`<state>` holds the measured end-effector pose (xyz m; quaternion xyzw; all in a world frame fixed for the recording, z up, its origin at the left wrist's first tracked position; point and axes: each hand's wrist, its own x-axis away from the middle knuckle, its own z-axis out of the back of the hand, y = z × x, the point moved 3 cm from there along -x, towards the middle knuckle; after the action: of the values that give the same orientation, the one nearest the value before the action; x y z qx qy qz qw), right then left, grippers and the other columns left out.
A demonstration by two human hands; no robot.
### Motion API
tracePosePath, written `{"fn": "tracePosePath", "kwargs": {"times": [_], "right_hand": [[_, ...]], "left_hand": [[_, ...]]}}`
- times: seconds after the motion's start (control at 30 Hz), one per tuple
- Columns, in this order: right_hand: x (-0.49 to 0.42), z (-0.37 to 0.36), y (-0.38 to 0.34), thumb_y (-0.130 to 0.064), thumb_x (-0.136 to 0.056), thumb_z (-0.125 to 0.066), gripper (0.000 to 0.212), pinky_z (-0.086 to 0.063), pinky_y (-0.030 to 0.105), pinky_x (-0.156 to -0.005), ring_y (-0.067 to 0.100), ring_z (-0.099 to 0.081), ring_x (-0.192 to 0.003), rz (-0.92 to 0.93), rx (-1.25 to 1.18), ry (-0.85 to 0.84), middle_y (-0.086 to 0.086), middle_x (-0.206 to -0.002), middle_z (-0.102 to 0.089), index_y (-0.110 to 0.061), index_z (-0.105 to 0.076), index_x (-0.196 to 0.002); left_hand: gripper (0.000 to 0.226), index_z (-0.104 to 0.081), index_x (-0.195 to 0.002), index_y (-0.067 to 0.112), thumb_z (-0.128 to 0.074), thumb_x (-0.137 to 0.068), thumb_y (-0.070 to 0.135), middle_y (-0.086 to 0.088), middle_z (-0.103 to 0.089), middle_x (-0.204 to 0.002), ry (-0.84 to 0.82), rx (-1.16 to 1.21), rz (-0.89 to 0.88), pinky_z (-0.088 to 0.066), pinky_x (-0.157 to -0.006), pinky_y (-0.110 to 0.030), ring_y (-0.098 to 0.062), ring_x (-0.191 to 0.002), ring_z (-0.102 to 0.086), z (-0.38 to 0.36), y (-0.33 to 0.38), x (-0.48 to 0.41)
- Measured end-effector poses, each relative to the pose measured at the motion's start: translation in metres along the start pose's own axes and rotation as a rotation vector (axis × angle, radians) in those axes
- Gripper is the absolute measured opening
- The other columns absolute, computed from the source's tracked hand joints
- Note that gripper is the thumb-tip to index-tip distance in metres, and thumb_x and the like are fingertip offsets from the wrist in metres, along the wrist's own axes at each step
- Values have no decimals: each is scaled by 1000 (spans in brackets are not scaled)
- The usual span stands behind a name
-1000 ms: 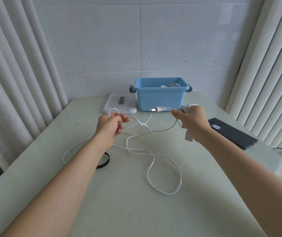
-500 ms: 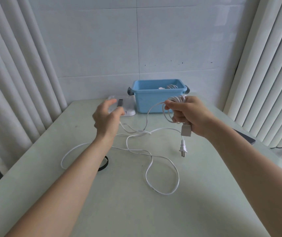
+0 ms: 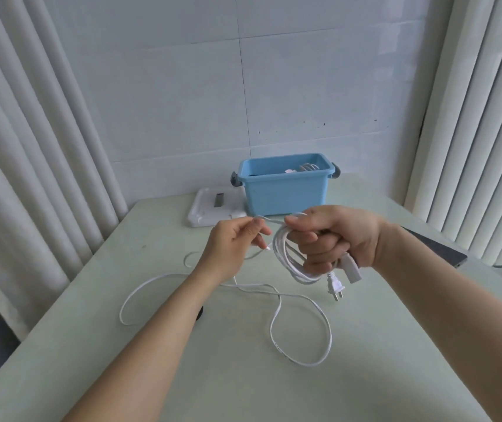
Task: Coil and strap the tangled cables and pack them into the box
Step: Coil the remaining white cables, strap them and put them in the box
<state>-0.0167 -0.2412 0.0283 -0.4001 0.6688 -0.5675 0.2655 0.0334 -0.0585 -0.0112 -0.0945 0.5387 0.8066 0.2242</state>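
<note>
The right hand (image 3: pixel 332 239) grips several coils of the thin white power cable (image 3: pixel 283 254); its plug (image 3: pixel 334 287) hangs just below. The left hand (image 3: pixel 233 248) pinches the strand beside them. The blue plastic box (image 3: pixel 286 190) stands behind the hands.

A: The cable (image 3: pixel 281 254) was plain white end to end, and so was its plug (image 3: pixel 335 287)!
B: The box (image 3: pixel 286 193) was sky blue, its handles (image 3: pixel 235 179) grey.
A: The flat piece (image 3: pixel 210 211) was white, with a small grey mark.
B: The bench (image 3: pixel 243 385) was a pale, washed-out green.
A: The wall tiles (image 3: pixel 167 102) were white with thin dark seams, and the curtains (image 3: pixel 30 147) were off-white, striped by their folds.
B: A sliver of black band (image 3: pixel 201 313) showed, too.
</note>
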Motion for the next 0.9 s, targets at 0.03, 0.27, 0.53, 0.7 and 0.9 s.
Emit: {"fn": "tracePosePath", "kwargs": {"times": [0.03,0.27,0.53,0.7,0.9], "right_hand": [[-5,-6,-2,-40,-96,-53,36,-28,26,-51,8,-16,-35,28,7,0,-11,-45,-18,-20,-52,-66],[-16,-6,-14,-26,-106,-40,26,-45,28,-74,9,-34,-45,433,-239,505,-6,-58,-31,-15,-47,-83],[-8,31,-9,0,-101,-43,10,-50,22,-91,16,-69,-101,740,727,1147,5,-99,-69,0,-52,-95],[-19,40,16,-11,-100,-48,13,-43,39,-78,25,-49,-78,319,1579,993,10,-87,-56,-7,-52,-88],[-11,50,21,-46,-90,-67,48,-40,38,-67,21,-43,-63,105,1542,799,2,-67,-48,-18,-38,-64]], "left_hand": [[36,-75,-88,16,-56,-100,44,9,-71,-69,-27,-75,6,-52,-75,-29,-6,-71,-65,-4,1,0],[31,-63,-73,38,-54,-90,13,13,-76,-83,-285,-396,78,-47,-73,-25,1,-75,-63,-30,-1,14],[30,-65,-93,36,-51,-79,12,15,-69,-96,-321,-278,22,-56,-83,-31,-11,-92,-65,-31,7,14],[47,-71,-94,31,-40,-89,-3,11,-76,-89,-134,-228,-29,-58,-80,-30,-11,-87,-70,-20,7,7],[49,-75,-90,18,-32,-91,-7,0,-77,-81,124,-64,194,-57,-62,-28,-14,-75,-73,17,-11,-3]]}}
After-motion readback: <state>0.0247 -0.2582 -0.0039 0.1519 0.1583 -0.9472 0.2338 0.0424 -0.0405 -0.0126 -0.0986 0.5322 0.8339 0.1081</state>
